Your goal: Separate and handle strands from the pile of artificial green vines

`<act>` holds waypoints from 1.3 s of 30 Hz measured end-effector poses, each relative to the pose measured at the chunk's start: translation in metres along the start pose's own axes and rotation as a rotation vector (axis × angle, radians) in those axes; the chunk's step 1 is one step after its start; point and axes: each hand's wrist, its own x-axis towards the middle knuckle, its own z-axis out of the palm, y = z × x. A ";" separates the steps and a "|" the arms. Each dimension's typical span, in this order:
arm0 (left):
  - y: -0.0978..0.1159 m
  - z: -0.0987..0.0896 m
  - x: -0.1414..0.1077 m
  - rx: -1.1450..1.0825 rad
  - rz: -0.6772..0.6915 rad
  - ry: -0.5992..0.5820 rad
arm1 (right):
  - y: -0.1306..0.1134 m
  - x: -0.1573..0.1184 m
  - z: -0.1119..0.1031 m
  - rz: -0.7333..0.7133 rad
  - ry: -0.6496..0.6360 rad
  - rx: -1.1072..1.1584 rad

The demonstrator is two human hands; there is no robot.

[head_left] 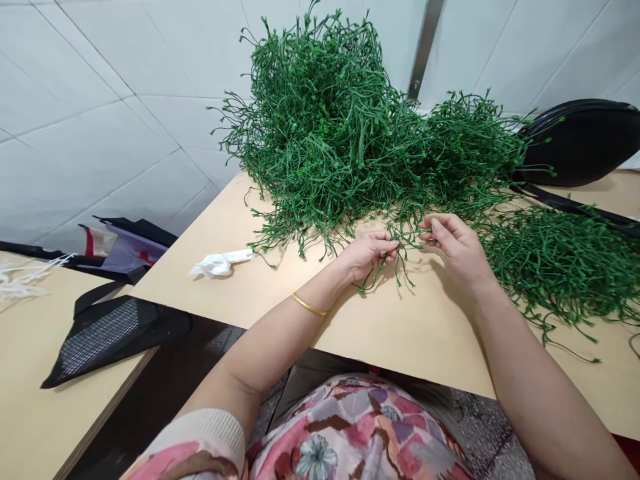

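Note:
My left hand (370, 255) is closed in a pinch on a thin green artificial plant stem (411, 245), whose branched ends hang below the fingers. Just to its right, my right hand (453, 248) pinches the same cluster of strands between thumb and forefinger. Both hands are slightly above the table, at the front edge of a tall heap of green artificial stems (320, 127). A lower, flatter pile of similar stems (565, 260) lies to the right of my right hand. Fingers partly hide where the strands are gripped.
The light wooden table (320, 307) stands against a tiled wall (120, 113). A crumpled white tissue (220, 263) lies left of my hands. At the right back rests a black bag (585, 143) with a strap. A black mesh pouch (103, 337) lies on a second table at left.

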 end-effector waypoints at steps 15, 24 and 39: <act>-0.001 0.002 0.000 0.068 0.123 0.154 | -0.001 0.001 -0.006 0.132 -0.180 0.002; 0.001 0.003 -0.003 0.074 0.094 0.098 | -0.003 -0.006 0.005 0.206 -0.357 -0.051; 0.002 0.002 -0.006 0.195 -0.033 -0.009 | -0.002 0.001 -0.005 -0.145 -0.113 -0.253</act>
